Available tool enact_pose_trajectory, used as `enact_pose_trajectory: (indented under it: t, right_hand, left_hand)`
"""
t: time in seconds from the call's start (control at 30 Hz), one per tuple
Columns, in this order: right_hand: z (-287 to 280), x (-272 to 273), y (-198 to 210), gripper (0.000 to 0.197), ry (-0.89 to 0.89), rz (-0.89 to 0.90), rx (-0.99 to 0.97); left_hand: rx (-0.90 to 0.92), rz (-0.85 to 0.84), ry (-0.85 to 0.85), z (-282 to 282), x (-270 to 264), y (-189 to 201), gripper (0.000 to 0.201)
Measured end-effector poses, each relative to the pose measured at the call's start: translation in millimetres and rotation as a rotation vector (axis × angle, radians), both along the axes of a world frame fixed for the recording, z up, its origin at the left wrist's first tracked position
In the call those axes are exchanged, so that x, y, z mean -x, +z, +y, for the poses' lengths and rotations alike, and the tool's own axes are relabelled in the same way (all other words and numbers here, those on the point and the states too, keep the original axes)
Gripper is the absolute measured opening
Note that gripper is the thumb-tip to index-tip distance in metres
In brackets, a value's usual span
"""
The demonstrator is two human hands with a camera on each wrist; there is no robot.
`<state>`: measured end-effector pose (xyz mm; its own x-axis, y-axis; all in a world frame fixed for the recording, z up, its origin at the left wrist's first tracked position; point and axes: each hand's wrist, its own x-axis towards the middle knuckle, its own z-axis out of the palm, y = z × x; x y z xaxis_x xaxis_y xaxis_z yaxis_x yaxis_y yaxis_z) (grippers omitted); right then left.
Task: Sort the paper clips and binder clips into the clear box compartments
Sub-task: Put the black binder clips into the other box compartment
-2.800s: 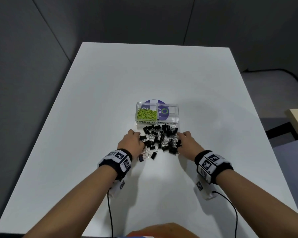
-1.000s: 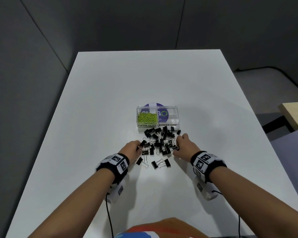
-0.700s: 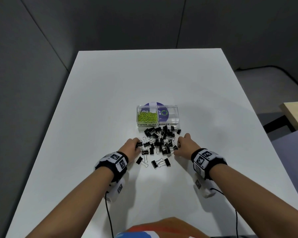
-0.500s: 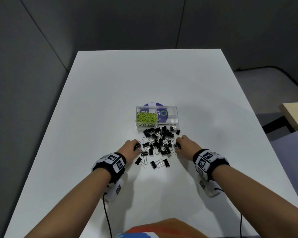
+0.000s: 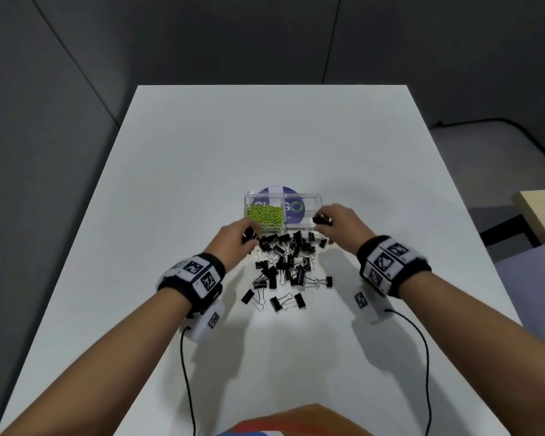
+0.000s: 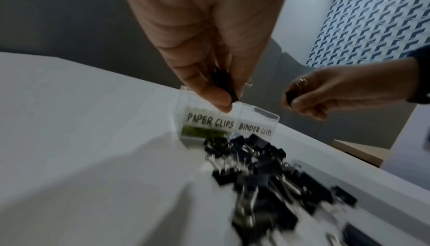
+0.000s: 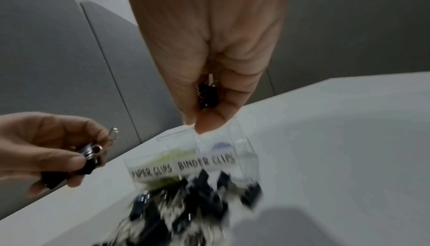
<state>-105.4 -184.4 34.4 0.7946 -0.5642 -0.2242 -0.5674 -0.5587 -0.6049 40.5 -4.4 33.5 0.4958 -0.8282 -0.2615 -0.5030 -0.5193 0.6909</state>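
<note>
Binder clips (image 5: 288,265), black, lie in a loose heap on the white table (image 5: 202,152), just in front of the clear box (image 5: 306,196). A few strays sit nearer the person. Box has two compartments, hand-lettered PAPER CLIPS on the left and BINDER CLIPS on the right. Left one holds green paper clips (image 5: 265,214); right one looks bare apart from a purple sticker showing through.

Left hand (image 5: 233,242): thumb and fingers pinched together on a black binder clip (image 6: 223,84), held above the heap near the box's front left corner, close to the paper-clip side. Right hand (image 5: 339,220): fingers curled round another black clip (image 7: 207,93), raised at the right end of the box, over or just beside the binder compartment; I cannot tell which.

Judgement: drop-off step, sorting of binder clips barely begun.

Risks from here:
- Left hand's clip released too early would land among the paper clips, since that hand hangs nearest the wrong compartment.
- Both hands heading for one narrow opening may bump, knocking a clip loose.
- Box is light and unheld; a knuckle on its wall could slide or tip it.
- Wire handles in the heap interlock, so a later pick may drag neighbours along.
- Wrist views are blurred; grip detail uncertain.
</note>
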Motion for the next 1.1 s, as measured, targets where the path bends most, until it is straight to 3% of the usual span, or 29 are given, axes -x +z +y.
enact_pose_trajectory:
  t: [0.23,0.37,0.5,0.63,0.7,0.83,0.97,1.1]
  right_hand:
    - [-13.9,-46.2,10.8,0.045,0.082,0.109,0.090]
    - [-26.6,-27.5,4.1,0.025,-0.104,0.010,0.188]
    - [-32.8,6.3,-23.7,0.026,-0.112,0.218,0.121]
    - [-18.3,28.3,-51.0,0.030,0.012,0.230,0.141]
    - [-8.6,33.5,-60.1,0.032,0.095,0.179,0.186]
    - [4.8,37.7,-67.9,0.045,0.227,0.201,0.269]
    - [9.7,41.7,-69.8,0.051,0.276,0.283,0.320]
    - [18.3,46.0,-68.6,0.045,0.250,0.250,0.332]
  left_hand:
    - [-0.025,-0.225,-0.081,-66.8,-14.5,8.4,0.027]
    - [-0.055,-0.253,-0.155,-92.7,-14.3,8.1,0.030]
    - [-0.054,-0.233,-0.228,-105.6,-9.8,6.5,0.039]
    - [-0.006,-0.368,-0.293,-93.2,1.7,6.1,0.029]
    - [0.002,-0.448,-0.431,-80.8,11.8,-1.3,0.029]
    - [-0.180,-0.556,-0.692,-60.1,27.4,-31.8,0.046]
    - [-0.283,-0.580,-0.668,-47.2,31.4,-55.0,0.059]
    - [-0.222,-0.583,-0.642,-36.6,35.7,-59.1,0.044]
